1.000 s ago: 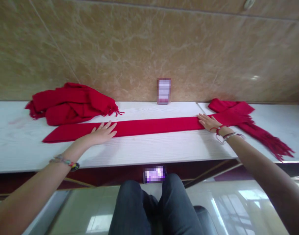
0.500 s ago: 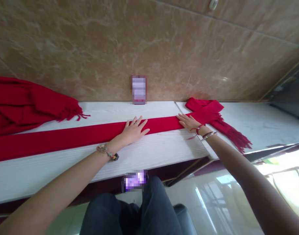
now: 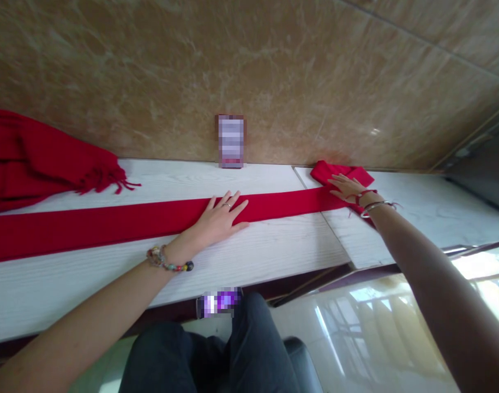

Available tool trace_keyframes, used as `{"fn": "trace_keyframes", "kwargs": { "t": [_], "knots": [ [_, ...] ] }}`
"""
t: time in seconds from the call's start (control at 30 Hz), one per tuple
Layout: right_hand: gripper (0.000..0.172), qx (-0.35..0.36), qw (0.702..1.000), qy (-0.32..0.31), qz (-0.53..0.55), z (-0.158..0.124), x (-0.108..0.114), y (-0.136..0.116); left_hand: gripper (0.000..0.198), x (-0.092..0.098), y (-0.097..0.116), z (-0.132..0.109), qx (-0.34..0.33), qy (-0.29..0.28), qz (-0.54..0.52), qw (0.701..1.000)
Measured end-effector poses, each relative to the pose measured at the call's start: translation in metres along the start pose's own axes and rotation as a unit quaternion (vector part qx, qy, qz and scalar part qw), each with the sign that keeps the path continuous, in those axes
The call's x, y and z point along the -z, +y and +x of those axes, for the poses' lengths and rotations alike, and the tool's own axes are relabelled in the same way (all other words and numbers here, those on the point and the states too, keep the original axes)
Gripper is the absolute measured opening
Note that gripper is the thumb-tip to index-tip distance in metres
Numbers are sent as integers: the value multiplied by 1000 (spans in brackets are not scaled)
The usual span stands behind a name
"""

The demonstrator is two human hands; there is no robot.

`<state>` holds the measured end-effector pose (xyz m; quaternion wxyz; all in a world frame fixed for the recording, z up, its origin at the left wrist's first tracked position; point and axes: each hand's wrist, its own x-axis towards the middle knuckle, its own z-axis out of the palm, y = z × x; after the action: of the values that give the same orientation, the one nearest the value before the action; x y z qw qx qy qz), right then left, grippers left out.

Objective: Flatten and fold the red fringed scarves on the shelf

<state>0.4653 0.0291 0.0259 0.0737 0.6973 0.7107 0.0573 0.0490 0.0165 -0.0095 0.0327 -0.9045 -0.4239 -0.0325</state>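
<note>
A long red scarf (image 3: 110,225), folded into a narrow band, stretches across the white table from the left edge to the right. My left hand (image 3: 220,219) rests flat on its middle with fingers spread. Farther right, my right hand (image 3: 347,189) lies with outstretched fingers on the band's right end, hiding part of it. Behind that hand is a bunched red scarf piece (image 3: 361,174); whether it joins the band I cannot tell. At the far left lies a heaped red scarf (image 3: 48,155) with a fringed end.
An upright phone-like object (image 3: 231,141), blurred out, leans on the brown marbled wall (image 3: 159,76) at the back. Another blurred device (image 3: 220,302) sits below the white table's (image 3: 274,245) front edge, by my knees. A dark box-like object (image 3: 486,169) stands far right.
My right hand has slid right along the scarf to its right end, now covering the fringe there. My left hand stays in place on the band. The view has shifted slightly.
</note>
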Motion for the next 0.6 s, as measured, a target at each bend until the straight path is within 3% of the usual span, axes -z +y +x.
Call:
{"fn": "trace_keyframes", "kwargs": {
  "t": [0.13,0.37,0.47,0.6],
  "knots": [
    [50,54,997,-57,16,6,16,-22,59,3,1,-1,-19,-14,2,1000],
    [44,-2,994,-106,7,25,26,-33,55,3,0,-2,-81,-18,-8,997],
    [42,-35,995,-91,5,28,27,-32,55,4,1,-1,-111,-29,-12,993],
    [35,-36,999,-22,5,27,29,-29,55,6,1,-1,-124,-36,-23,991]
  ]
}}
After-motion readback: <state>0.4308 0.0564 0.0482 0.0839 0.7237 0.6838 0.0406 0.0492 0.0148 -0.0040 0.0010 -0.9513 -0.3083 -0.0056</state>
